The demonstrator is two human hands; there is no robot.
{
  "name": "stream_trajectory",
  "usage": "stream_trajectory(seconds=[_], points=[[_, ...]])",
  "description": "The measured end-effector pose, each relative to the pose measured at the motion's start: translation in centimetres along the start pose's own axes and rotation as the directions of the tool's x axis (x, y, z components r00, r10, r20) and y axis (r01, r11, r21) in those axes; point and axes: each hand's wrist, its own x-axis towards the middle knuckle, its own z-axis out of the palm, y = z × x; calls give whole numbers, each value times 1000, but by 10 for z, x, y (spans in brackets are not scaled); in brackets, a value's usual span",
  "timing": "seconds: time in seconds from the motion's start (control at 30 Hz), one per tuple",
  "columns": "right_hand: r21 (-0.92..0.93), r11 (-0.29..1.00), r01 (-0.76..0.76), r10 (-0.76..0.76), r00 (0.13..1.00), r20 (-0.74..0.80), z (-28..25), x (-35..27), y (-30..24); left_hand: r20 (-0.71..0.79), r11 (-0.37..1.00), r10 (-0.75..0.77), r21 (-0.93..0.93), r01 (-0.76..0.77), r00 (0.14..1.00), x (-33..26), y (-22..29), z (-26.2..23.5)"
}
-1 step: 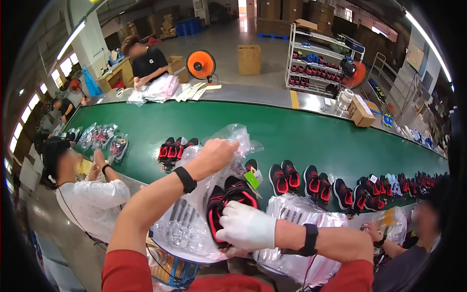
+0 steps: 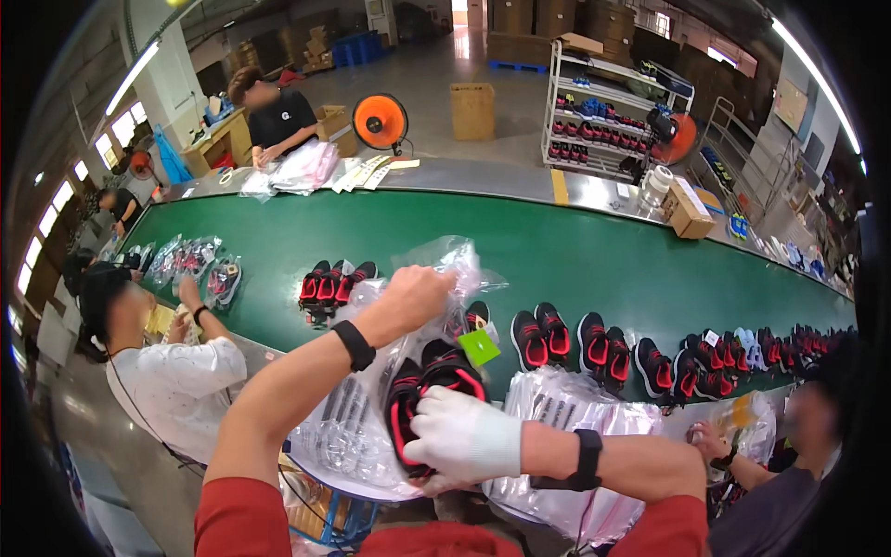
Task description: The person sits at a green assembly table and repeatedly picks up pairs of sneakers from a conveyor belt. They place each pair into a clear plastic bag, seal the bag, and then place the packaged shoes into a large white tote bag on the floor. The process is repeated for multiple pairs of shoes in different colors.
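Note:
My left hand (image 2: 418,299), bare with a black wristband, is closed on the gathered top of a transparent plastic bag (image 2: 450,258) over the green belt. Below it, my right hand (image 2: 467,436), in a white glove, is closed around a pair of black sneakers (image 2: 406,408) with red lining. These shoes lie tilted over a stack of transparent bags (image 2: 348,436), close against the held bag; whether they are inside it I cannot tell. A bright green tag (image 2: 480,347) hangs beside them. Just behind, another black shoe (image 2: 478,314) shows partly through plastic.
On the green belt (image 2: 557,241), several black and red shoes (image 2: 336,281) stand to the left and more pairs (image 2: 543,336) to the right. A second bag stack (image 2: 575,418) lies beside my right forearm. Co-workers sit left (image 2: 172,362) and right (image 2: 789,483); another stands across the belt (image 2: 281,121).
The sneakers and my gloved right hand have shifted slightly left. The green tag has swung to face me more. My left hand keeps its hold on the bag.

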Motion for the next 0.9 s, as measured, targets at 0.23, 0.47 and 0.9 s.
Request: stream_trajectory(seconds=[0.23, 0.47, 0.9], points=[[276, 961, -31, -31, 975, 218, 41, 8, 5, 44, 646, 600, -616, -451, 799, -34, 98, -23], [490, 769, -411, 457, 889, 29, 94, -69, 93, 52, 796, -47, -601, 69, 998, -110, 83, -21], [110, 974, 196, -212, 965, 152, 50, 13, -12, 81, 762, 142, -645, -57, 987, -33, 84, -16]])
